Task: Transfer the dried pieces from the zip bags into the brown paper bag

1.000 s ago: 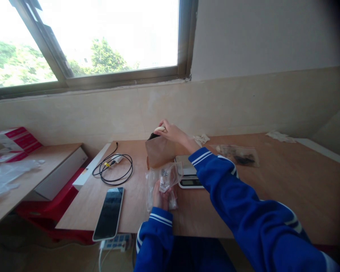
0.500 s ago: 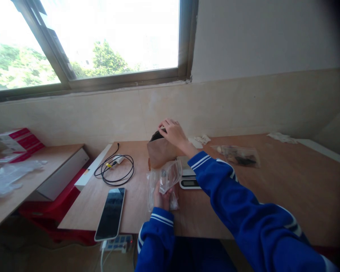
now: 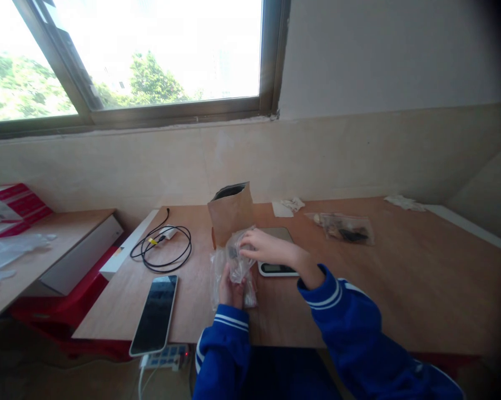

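Note:
My left hand is closed around the lower part of a clear plastic bag, holding it upright with its mouth up. Something small and dark shows through the bag's film. At the bag's mouth is my right hand, its fingers bent down and drawn together at the opening; whatever they hold is hidden. Behind the bag stands a brown paper pouch with its top gaping. More clear bags lie flat under my left hand. A kitchen scale sits just right, partly covered by my right hand.
A phone lies at the front left edge with a power strip below. A coiled black cable is behind it. To the right lie a filled clear bag and crumpled tissue. A second table stands left.
My right hand has come down from the brown pouch's mouth to the clear bag's opening. My left hand still holds the clear bag. The view has shifted slightly.

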The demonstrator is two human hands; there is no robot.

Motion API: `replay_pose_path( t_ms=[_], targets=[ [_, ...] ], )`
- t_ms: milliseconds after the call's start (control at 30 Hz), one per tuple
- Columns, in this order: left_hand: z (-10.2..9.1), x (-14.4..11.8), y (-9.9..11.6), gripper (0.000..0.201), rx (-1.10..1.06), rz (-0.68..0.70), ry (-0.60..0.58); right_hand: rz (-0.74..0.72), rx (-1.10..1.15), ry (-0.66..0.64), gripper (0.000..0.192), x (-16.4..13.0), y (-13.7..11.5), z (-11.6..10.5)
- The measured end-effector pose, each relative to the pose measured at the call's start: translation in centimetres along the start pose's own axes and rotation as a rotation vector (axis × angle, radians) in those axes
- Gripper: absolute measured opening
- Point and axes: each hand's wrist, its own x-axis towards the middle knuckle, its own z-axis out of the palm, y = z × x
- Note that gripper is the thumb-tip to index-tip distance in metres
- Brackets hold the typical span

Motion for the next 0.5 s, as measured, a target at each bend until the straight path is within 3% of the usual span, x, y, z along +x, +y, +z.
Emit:
replay_pose_path(
  t_ms=[100, 233, 367, 500],
  targets=[
    [0.3, -0.2, 0.0, 0.027, -0.070, -0.036, -0.065, 0.021, -0.040, 0.072, 0.026, 0.0, 0.5, 2.7],
    [0.1, -0.1, -0.2, 0.026, -0.066, -0.006, -0.107, 0.020, -0.039, 0.071, 0.034, -0.1, 1.0, 3.9],
    [-0.3, 0.3, -0.1, 0.025, -0.076, 0.024, -0.082, 0.018, -0.044, 0.075, 0.024, -0.5, 1.1, 3.0],
    [-1.2, 0.6, -0.2, 0.022, -0.108, 0.029, -0.021, 0.025, -0.047, 0.139, 0.004, -1.1, 0.9, 0.2]
  ],
)
